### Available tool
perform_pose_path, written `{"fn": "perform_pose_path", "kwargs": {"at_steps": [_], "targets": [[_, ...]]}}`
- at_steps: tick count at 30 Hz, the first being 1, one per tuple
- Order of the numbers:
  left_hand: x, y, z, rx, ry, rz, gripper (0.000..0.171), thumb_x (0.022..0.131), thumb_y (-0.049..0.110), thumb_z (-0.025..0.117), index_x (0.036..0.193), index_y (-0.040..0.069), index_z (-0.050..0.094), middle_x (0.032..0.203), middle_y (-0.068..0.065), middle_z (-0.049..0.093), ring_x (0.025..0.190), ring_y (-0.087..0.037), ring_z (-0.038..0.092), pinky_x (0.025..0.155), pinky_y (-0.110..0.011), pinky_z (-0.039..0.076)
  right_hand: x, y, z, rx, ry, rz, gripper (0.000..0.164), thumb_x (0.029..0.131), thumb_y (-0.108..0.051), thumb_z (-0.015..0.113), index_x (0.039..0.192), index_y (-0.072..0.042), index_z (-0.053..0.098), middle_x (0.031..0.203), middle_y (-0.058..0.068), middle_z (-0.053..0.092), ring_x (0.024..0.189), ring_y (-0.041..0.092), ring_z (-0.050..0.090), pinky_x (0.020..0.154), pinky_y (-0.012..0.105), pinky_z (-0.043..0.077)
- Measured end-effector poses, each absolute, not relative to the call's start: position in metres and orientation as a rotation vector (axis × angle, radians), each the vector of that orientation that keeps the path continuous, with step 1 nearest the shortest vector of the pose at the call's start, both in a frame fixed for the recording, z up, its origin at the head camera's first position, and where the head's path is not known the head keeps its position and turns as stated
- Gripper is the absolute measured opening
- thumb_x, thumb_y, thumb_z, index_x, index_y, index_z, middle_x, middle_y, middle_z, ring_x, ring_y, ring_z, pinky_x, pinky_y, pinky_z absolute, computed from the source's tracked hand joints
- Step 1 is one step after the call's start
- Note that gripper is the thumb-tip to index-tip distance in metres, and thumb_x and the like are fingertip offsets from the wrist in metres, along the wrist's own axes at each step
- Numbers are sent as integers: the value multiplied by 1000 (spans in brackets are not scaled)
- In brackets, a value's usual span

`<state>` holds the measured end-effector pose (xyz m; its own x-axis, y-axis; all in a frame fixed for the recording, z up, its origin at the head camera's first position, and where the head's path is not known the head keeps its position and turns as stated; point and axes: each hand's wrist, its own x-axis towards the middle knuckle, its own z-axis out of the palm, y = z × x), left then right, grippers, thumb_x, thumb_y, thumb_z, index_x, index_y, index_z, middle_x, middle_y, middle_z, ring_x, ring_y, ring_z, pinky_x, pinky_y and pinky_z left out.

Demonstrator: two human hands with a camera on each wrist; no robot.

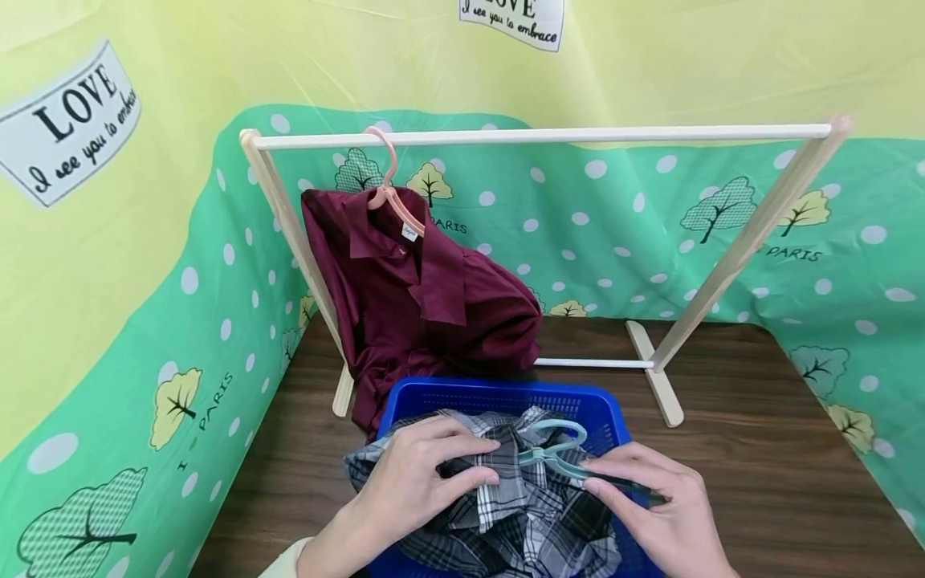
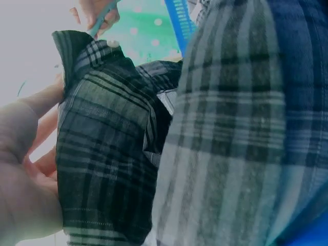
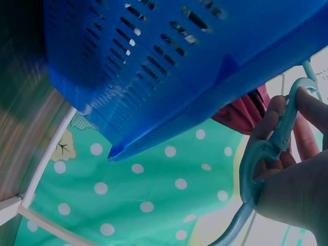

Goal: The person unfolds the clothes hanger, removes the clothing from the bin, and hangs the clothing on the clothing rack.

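A grey, black and white plaid shirt (image 1: 516, 534) lies bunched over the blue basket (image 1: 506, 386). My left hand (image 1: 415, 470) holds it by the collar area between thumb and fingers; the left wrist view shows its cloth (image 2: 107, 148) close up beside the palm. Between thumb and fingertips, my right hand (image 1: 661, 494) pinches one arm of a light teal hanger (image 1: 555, 456). The hanger's hook lies above the shirt, and part of the hanger is at the collar opening. In the right wrist view the hanger (image 3: 283, 128) shows outside the basket wall.
Behind the basket, a rack with a white rail (image 1: 578, 136) and wooden legs stands on the brown table (image 1: 766, 482). A maroon shirt (image 1: 383, 297) hangs at its left on a pink hanger (image 1: 389, 164). A patterned green and yellow cloth (image 1: 578, 233) surrounds the table.
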<state>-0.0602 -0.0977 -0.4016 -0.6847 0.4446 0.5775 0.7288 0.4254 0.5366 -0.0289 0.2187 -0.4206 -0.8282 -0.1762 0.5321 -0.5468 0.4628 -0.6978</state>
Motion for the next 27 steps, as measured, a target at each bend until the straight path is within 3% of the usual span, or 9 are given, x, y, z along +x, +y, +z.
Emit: {"fn": "perform_pose_path", "kwargs": {"at_steps": [10,20,27], "targets": [[-60,-97,-399,-1051,-2327,-1262,30,89,20,92,118,15,88,99,7,78,91,-4,70,74,-13,52,-29,211,-418,662,-2267,1288,49,73,20,92,107,-16,89,96,-6,78,87,4,71,78,15,55],[-62,-89,-397,-1075,-2123,-1289,35,83,9,95,116,11,87,101,3,80,93,-10,74,81,-18,58,-30,200,-415,673,-2257,1287,47,73,19,92,106,-14,89,95,-6,78,86,6,71,76,16,55],[-59,-88,-397,-1037,-2226,-1235,33,89,19,95,120,16,85,106,5,78,98,-8,72,87,-20,58,-31,202,-414,628,-2305,1267,47,73,17,94,106,-17,89,95,-8,78,86,4,71,75,16,55]]}}
